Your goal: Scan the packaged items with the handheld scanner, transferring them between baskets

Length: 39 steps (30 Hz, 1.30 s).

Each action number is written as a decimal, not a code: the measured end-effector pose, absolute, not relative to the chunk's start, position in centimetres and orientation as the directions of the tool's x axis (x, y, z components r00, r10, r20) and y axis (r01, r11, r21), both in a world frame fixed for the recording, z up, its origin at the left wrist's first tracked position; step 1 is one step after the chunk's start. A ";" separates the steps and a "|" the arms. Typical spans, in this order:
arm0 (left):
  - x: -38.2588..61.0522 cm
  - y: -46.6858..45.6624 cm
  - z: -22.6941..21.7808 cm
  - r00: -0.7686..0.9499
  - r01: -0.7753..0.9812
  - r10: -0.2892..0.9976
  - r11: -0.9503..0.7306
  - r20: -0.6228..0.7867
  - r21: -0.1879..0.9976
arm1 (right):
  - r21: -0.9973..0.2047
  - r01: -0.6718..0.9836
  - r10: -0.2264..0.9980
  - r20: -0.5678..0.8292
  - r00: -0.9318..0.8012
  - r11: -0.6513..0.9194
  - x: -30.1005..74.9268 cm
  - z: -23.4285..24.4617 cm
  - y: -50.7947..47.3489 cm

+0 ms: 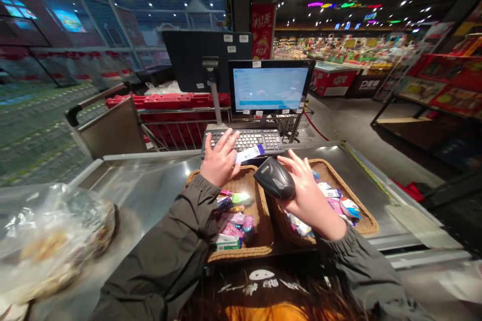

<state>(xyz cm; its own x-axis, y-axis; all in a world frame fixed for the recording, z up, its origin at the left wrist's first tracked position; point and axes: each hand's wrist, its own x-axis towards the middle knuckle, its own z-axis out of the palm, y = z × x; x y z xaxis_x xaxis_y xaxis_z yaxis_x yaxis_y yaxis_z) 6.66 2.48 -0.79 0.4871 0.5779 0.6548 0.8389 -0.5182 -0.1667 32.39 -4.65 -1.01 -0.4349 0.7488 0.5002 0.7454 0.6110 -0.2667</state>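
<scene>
My left hand point(220, 160) is over the left part of a black keyboard point(269, 139), its fingers stretched out. A slim white box with a blue end point(249, 153) is held at its thumb side, sticking out to the right. My right hand point(303, 190) grips a black barcode scanner point(274, 178), whose head points left towards the box. Below my left hand stands a wicker basket point(268, 230) with several small colourful packages. A second wicker basket point(363, 213), also holding small packages, is partly hidden under my right hand and forearm.
A lit screen point(269, 88) stands behind the keyboard, with a dark monitor back point(196, 62) to its left. A clear plastic bag point(56, 241) with food lies on the metal counter point(145, 180) at left. Beyond are a cart point(181, 125) and store shelves.
</scene>
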 end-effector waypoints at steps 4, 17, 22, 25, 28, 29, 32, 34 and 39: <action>5.7 2.2 -0.5 0.477 0.845 0.579 -0.509 0.661 -0.164 | -0.272 0.737 0.752 0.477 -0.456 0.619 31.5 -0.9 -5.0; 4.1 1.6 -0.8 0.478 0.839 0.598 -0.527 0.644 -0.133 | -0.273 0.741 0.748 0.501 -0.435 0.614 30.5 -1.3 -5.1; 3.5 1.4 -1.5 0.489 0.840 0.629 -0.525 0.604 -0.133 | -0.274 0.749 0.760 0.479 -0.438 0.604 30.3 -1.6 -5.1; 3.1 1.1 -2.0 0.496 0.840 0.658 -0.529 0.567 -0.120 | -0.277 0.749 0.765 0.467 -0.443 0.602 30.2 -1.9 -5.0; 2.8 0.8 -2.5 0.502 0.839 0.684 -0.533 0.529 -0.108 | -0.290 0.744 0.770 0.458 -0.444 0.602 30.0 -2.2 -4.9; 2.7 0.8 -2.8 0.506 0.840 0.691 -0.532 0.517 -0.111 | -0.296 0.742 0.773 0.452 -0.446 0.601 29.9 -2.3 -4.8; 2.4 0.7 -3.7 0.521 0.841 0.715 -0.524 0.467 -0.135 | -0.310 0.738 0.780 0.432 -0.452 0.599 29.7 -2.7 -4.7; 2.2 0.8 -4.5 0.531 0.839 0.732 -0.526 0.428 -0.141 | -0.320 0.735 0.785 0.419 -0.456 0.598 29.6 -2.9 -4.6; 1.6 1.0 -7.4 0.558 0.827 0.766 -0.547 0.320 -0.131 | -0.341 0.740 0.806 0.375 -0.459 0.580 29.3 -3.7 -4.5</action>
